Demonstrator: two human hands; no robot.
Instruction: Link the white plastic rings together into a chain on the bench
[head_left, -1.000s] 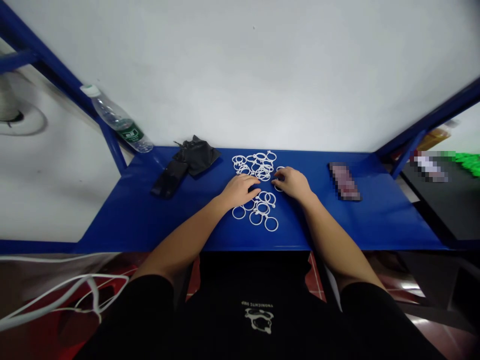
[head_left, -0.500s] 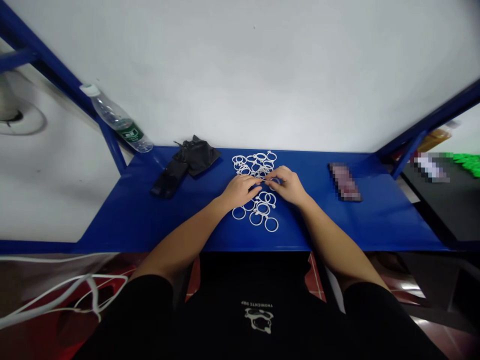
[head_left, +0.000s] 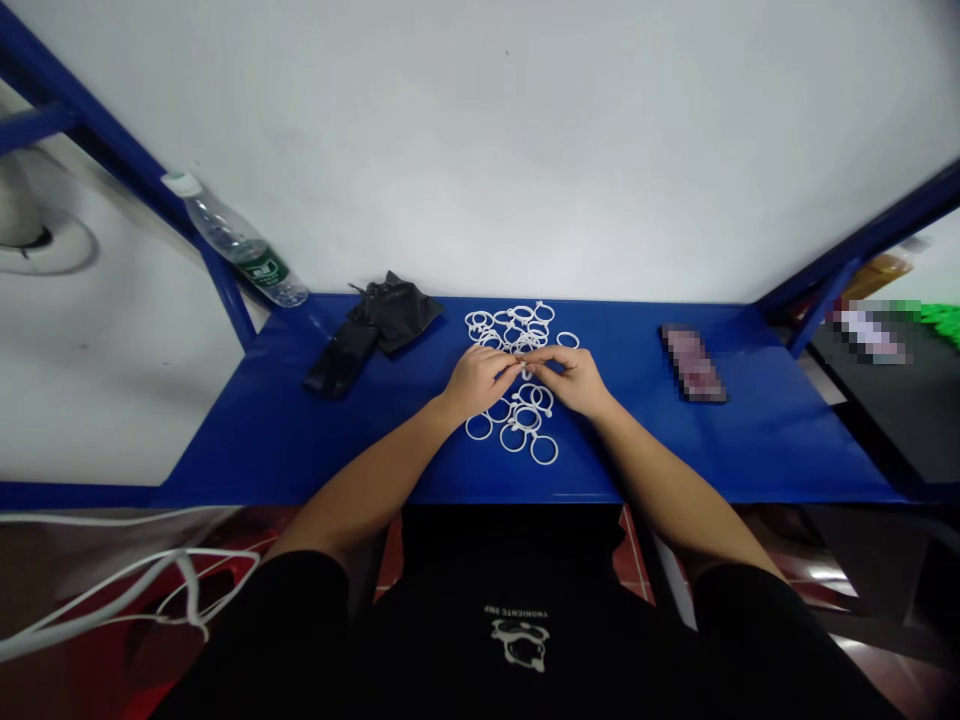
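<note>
My left hand [head_left: 478,381] and my right hand [head_left: 571,380] meet over the middle of the desk, fingertips together. Pinched between them is a white plastic ring [head_left: 526,371], mostly covered by the fingers. Beyond the hands lies a tangled pile of white rings [head_left: 513,332] with small knobs on their rims. A single loose ring [head_left: 568,340] rests just past my right hand. Closer to my body, several more rings [head_left: 544,450] lie flat, some overlapping, with part of this group hidden under my left hand.
On the blue desk [head_left: 315,450], a black pouch [head_left: 397,312] and a dark flat object [head_left: 341,357] lie to the left. A plastic bottle [head_left: 251,255] leans by the frame post. A blurred-out phone-shaped object [head_left: 691,363] lies to the right. A white wall rises behind.
My right hand has moved left from beside the pile, bringing a ring to my left hand. The fingertips of both hands have come together; a loose ring at the right is now uncovered.
</note>
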